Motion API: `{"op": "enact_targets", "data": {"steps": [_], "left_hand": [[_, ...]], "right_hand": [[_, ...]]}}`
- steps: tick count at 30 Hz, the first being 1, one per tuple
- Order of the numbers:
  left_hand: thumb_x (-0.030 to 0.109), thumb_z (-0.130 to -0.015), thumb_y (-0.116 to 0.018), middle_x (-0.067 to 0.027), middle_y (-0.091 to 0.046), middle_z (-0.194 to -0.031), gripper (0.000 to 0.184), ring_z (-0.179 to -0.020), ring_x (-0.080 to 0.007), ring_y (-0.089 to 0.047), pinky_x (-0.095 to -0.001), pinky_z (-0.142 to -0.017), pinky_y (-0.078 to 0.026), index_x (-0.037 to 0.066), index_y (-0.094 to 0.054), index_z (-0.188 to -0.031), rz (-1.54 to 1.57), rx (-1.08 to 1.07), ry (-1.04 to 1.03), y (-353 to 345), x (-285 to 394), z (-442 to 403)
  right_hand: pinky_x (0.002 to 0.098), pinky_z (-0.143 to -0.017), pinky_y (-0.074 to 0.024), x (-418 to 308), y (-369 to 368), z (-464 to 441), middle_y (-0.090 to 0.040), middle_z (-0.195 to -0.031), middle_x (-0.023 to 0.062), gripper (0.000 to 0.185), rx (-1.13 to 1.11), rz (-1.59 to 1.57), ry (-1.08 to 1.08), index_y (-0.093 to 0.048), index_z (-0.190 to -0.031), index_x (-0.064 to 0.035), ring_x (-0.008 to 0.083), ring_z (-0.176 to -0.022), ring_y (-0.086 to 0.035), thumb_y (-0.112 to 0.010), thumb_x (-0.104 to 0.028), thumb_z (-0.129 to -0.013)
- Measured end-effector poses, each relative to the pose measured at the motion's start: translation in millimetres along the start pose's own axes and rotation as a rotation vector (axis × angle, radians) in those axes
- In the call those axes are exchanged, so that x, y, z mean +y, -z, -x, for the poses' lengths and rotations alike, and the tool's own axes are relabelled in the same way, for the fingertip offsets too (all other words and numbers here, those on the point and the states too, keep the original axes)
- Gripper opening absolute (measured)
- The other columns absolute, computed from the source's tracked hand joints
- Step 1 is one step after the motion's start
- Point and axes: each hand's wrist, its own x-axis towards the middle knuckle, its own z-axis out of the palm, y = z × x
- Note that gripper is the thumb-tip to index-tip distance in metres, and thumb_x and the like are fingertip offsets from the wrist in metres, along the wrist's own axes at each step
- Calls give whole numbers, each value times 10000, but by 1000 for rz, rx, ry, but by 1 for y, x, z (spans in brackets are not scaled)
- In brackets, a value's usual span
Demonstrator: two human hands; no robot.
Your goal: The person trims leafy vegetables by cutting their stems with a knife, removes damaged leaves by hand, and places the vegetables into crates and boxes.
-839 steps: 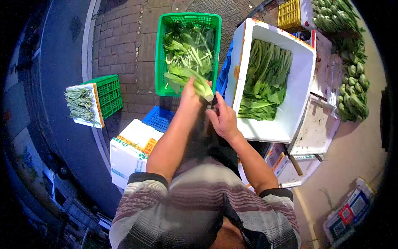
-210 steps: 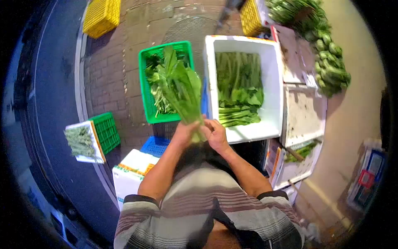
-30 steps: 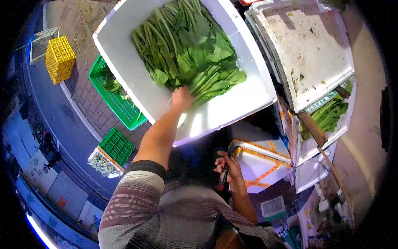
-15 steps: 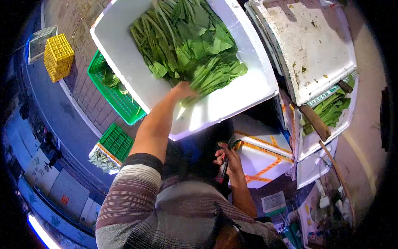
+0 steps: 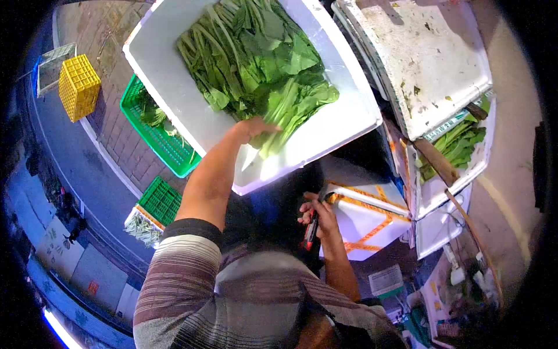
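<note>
A white foam box holds a thick layer of dark leafy greens. Near its lower side lies a lighter green bunch of leafy greens, stems toward me. Over those stems is my left hand, its fingers stretched out and touching or very close to them. Below the box, in front of my body, my right hand is closed around a slim black-and-red hand tool. Its exact kind is unclear, as my fingers cover part of it.
A taped white foam box stands beside my right hand. Farther right, a dirty white lid sits above more greens and a wooden stick. To the left are green crates and a yellow crate.
My left hand has shifted slightly down and right over the bunch's stems, and its fingers look straighter. My right hand still holds the tool, with more of its red end showing. The view has shifted slightly.
</note>
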Motion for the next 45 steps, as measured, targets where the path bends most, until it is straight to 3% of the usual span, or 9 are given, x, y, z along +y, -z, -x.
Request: {"op": "enact_targets", "data": {"steps": [5,13,16,20,25,28,31,39,45], "left_hand": [[320,-847,-754,-108,-682,-987,441,-880,-175,-617,-365,-754,-517,3,-647,-1134,26,-97,-122,-20,21,50],[200,-850,-736,-144,-709,-983,407,-771,-226,-705,-380,-697,-589,-36,-614,-1159,210,-186,-260,-41,23,102],[164,-843,-730,-141,-708,-978,390,-784,-242,-697,-391,-741,-585,-41,-610,-1152,133,-95,-240,-44,12,112],[127,-778,-747,-116,-664,-1071,504,-906,-218,-637,-356,-834,-518,-30,-569,-1223,96,-49,-378,-50,0,146],[191,-792,-716,-109,-663,-1062,458,-939,-201,-629,-339,-839,-504,-2,-594,-1189,304,-13,-525,-64,-10,186],[192,-825,-690,-125,-663,-1082,454,-959,-222,-648,-367,-841,-527,-6,-581,-1219,466,-22,-530,-65,-21,208],[265,-806,-716,-124,-665,-1096,543,-937,-248,-659,-404,-833,-547,3,-553,-1252,612,-79,-493,-58,-30,219],[189,-890,-645,-156,-665,-1098,440,-921,-271,-683,-425,-804,-574,-14,-540,-1266,814,-178,-438,-41,-51,224],[272,-892,-653,-150,-691,-1027,431,-859,-280,-697,-423,-788,-584,-4,-570,-1212,850,-221,-353,-47,-75,195]], "right_hand": [[353,-631,-579,-27,-34,6,-631,-861,132,371,21,212,106,-495,-1287,2,141,-559,-568,-517,-235,-1003],[277,-574,-502,-61,-109,-41,-631,-822,79,426,336,690,594,-520,-1198,49,104,-601,-544,-651,-241,-915],[347,-784,-529,-64,-130,-36,-680,-937,131,395,487,756,513,-559,-1103,9,209,-839,-640,-741,-243,-859],[350,-791,-531,-58,-149,-2,-684,-933,138,438,392,548,477,-550,-1169,11,208,-841,-649,-731,-235,-854],[220,-571,-441,-68,-176,15,-556,-813,-23,383,326,810,559,-523,-1171,12,67,-664,-515,-637,-224,-891],[225,-547,-431,-64,-172,12,-547,-783,-30,305,314,1011,588,-560,-1095,-3,54,-621,-498,-643,-209,-886],[225,-512,-421,-57,-170,10,-544,-749,-26,206,165,548,429,-589,-1019,-17,52,-559,-481,-634,-157,-874],[234,-480,-413,-52,-173,8,-556,-723,-1,172,39,504,371,-605,-1038,0,74,-506,-488,-609,-79,-886],[259,-462,-398,-32,-180,-9,-536,-709,15,152,326,606,343,-580,-1005,-27,108,-488,-488,-629,-128,-902]]}}
